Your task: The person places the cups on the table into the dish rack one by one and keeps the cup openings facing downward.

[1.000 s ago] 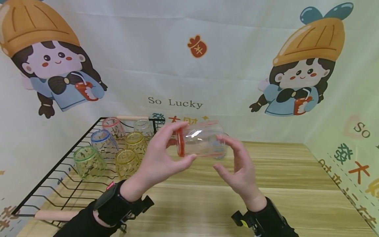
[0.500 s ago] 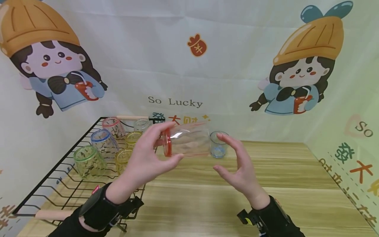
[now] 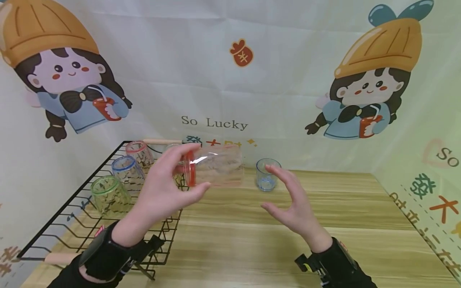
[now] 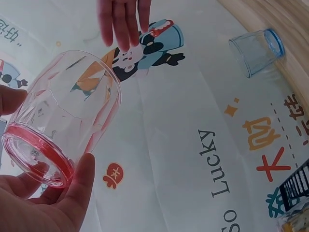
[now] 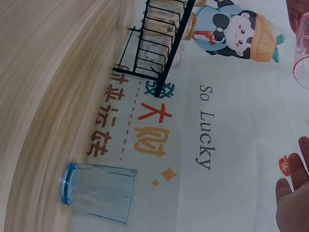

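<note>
My left hand grips a clear glass with a red base round its base end, between thumb and fingers. The glass lies on its side in the air, its mouth toward the right. In the left wrist view the red-based glass shows faceted sides and nothing inside it. My right hand hangs over the table with thumb and fingers apart, holding nothing. Just behind its fingertips, a blue-tinted glass stands upright on the table; its blue base shows in the right wrist view.
A black wire rack with pale wooden handles stands at the left. Upside-down glasses sit on it: a green one, a blue one and a red one, with others behind my left hand. A printed cloth hangs behind the wooden table.
My left hand has carried the red-based glass leftward toward the rack, out of my right hand's reach. The blue-tinted glass has come into view. The right hand has barely moved.
</note>
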Demonstrator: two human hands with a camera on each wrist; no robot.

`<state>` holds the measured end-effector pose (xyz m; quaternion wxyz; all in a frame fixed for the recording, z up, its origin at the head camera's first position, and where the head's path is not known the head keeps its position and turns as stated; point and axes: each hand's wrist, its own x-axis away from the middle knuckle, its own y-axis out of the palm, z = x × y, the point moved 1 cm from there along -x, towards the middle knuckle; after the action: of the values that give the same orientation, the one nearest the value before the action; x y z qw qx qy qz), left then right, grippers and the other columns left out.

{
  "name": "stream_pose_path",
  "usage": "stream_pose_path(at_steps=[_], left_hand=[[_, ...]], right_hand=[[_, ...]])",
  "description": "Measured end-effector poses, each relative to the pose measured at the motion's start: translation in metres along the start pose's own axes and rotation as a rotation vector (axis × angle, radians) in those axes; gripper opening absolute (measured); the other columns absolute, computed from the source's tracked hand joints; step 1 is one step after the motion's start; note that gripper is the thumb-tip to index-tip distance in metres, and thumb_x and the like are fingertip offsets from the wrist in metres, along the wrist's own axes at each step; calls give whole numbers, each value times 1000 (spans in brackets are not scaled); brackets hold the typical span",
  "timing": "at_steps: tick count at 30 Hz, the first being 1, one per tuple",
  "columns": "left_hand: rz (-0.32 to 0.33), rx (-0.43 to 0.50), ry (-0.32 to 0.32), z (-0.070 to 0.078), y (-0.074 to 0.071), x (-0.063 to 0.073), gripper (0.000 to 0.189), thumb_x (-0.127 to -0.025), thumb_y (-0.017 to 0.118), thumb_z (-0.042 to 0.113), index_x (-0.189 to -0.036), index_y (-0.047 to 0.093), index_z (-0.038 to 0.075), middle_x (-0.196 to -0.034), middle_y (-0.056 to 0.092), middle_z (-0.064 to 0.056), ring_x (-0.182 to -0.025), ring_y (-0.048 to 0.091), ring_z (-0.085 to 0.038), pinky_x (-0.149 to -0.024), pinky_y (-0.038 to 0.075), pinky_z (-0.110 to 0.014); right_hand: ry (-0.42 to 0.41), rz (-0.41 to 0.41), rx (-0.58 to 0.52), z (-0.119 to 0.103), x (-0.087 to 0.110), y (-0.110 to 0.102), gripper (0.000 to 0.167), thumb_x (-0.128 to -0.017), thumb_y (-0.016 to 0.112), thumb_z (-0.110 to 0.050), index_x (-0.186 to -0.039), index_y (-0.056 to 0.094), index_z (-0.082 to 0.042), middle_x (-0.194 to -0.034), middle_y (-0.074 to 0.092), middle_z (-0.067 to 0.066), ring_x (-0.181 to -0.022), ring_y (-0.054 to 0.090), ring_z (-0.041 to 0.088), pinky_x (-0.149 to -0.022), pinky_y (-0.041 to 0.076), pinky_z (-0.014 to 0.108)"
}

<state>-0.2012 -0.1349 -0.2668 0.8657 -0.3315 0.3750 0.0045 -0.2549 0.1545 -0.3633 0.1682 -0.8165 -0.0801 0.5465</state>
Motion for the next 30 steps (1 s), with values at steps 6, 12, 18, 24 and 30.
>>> stream_pose_path(at_steps=[6, 12, 18, 24, 30], left_hand=[[-5, -59, -22, -3, -13, 3, 74, -75, 86, 13, -140, 52, 11, -131, 56, -4, -110, 57, -20, -85, 57, -35], [-5, -99, -37, -8, -26, 7, 73, -76, 86, 14, -140, 52, 11, -133, 56, -5, -113, 56, -22, -85, 53, -20], [-16, -101, -76, -10, -38, 11, 73, -76, 86, 15, -141, 52, 14, -131, 57, -5, -105, 62, -25, -83, 52, -17], [-34, -95, -90, -14, -48, 13, 74, -76, 86, 17, -141, 52, 11, -129, 57, -9, -100, 65, -29, -82, 48, -8], [-67, -114, -105, -21, -58, 17, 74, -76, 86, 19, -142, 51, 12, -127, 58, -11, -98, 66, -31, -81, 46, -6]], right_hand=[[42, -29, 22, 8, 5, -3, 73, -90, 73, -39, -142, 46, 5, -143, 52, 14, -133, 43, 26, -114, 31, 34], [104, -61, 44, 12, 9, -9, 76, -79, 83, -15, -144, 46, 1, -143, 51, 13, -133, 42, 25, -114, 30, 34], [85, -57, 75, 18, 12, -10, 84, -70, 85, -1, -144, 46, 1, -142, 52, 18, -131, 42, 27, -113, 29, 28], [100, -74, 101, 25, 16, -13, 80, -75, 83, -10, -146, 45, -2, -143, 51, 16, -132, 42, 28, -113, 28, 27], [159, -95, 141, 29, 21, -15, 86, -69, 83, 2, -146, 45, -3, -145, 51, 13, -133, 42, 28, -112, 30, 35]])
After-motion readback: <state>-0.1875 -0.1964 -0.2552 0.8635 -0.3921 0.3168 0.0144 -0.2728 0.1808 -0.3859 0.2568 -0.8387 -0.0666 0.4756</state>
